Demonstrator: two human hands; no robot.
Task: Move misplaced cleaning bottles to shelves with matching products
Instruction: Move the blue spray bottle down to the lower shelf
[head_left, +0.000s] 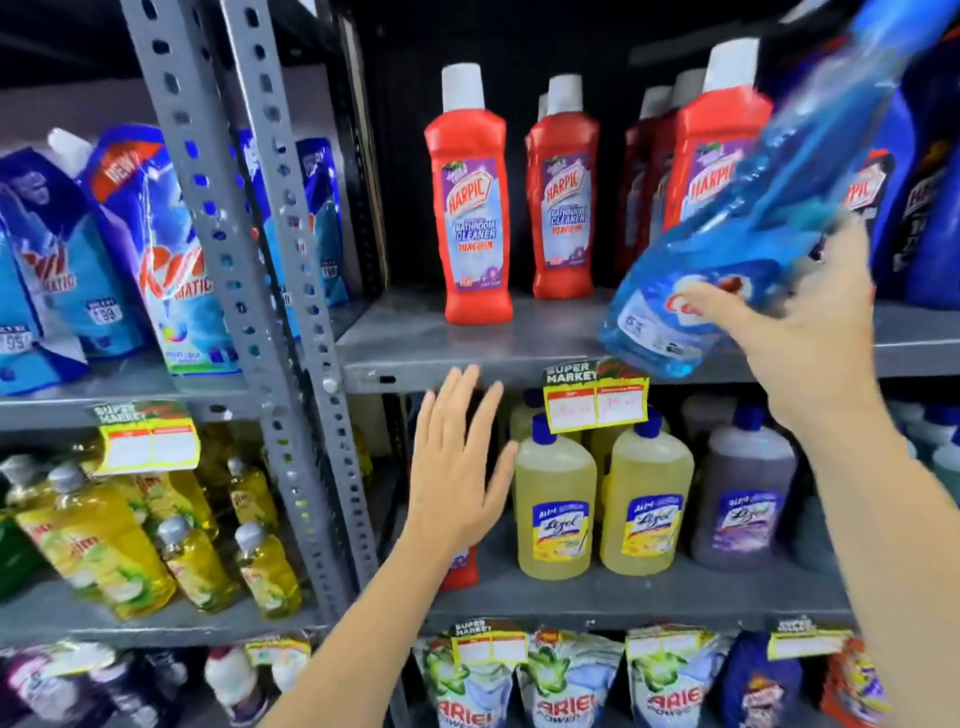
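A clear blue spray bottle (737, 228), blurred by motion, tilts up to the right in front of the upper shelf (415, 343). My right hand (800, 332) grips its lower body. Behind it on that shelf stand red Harpic bathroom cleaner bottles (470, 208) with white caps. My left hand (457, 462) is flat and open, fingers up, in front of the shelf below, to the left of the yellow Lizol bottles (556, 514). A red bottle (462, 566) stands partly hidden behind my left wrist.
A purple Lizol bottle (743, 509) stands right of the yellow ones. Dark blue bottles (924, 208) fill the upper right. The left rack (228, 208) holds blue detergent pouches (156, 249) and yellow dish-liquid bottles (104, 545). Ariel pouches (571, 686) line the bottom shelf.
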